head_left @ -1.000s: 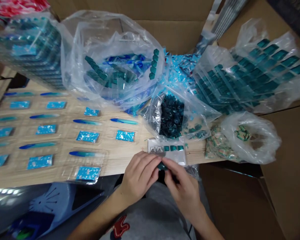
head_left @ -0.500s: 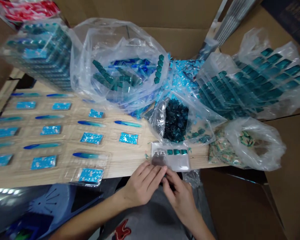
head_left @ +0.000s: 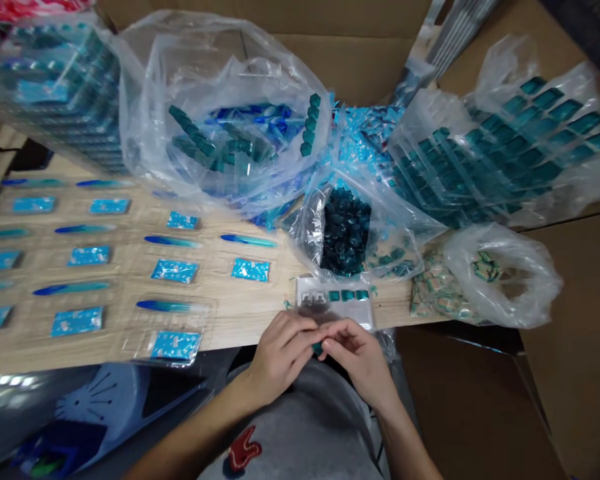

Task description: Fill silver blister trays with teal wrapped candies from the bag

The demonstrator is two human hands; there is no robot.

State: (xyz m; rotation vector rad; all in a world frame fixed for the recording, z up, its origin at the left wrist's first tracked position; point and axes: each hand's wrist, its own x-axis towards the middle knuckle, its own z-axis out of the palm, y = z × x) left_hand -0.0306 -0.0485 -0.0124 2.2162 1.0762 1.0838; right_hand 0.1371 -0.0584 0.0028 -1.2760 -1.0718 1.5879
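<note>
Over the front edge of the table, my left hand [head_left: 284, 352] and my right hand [head_left: 359, 358] meet with their fingers closed around a small teal plastic piece [head_left: 317, 348]. Fingers cover most of it, so its full shape is hidden. Just beyond my fingertips lies a clear plastic tray [head_left: 367, 316], with three teal square pieces [head_left: 348, 295] in a row at its far side. Behind it a clear bag [head_left: 397, 232] holds a heap of dark teal pieces [head_left: 347, 230].
Clear trays with blue pens [head_left: 167, 306] and blue patterned packets [head_left: 176, 345] cover the table's left. Behind stand a stack of filled trays [head_left: 65, 100] and a large bag [head_left: 200, 60]. Teal strips [head_left: 500, 153] and a bag of small packets [head_left: 435, 290] lie right.
My hands have shifted slightly; the right fingers now reach over to meet the left, and the teal piece shows between them. The whole view has moved a little.
</note>
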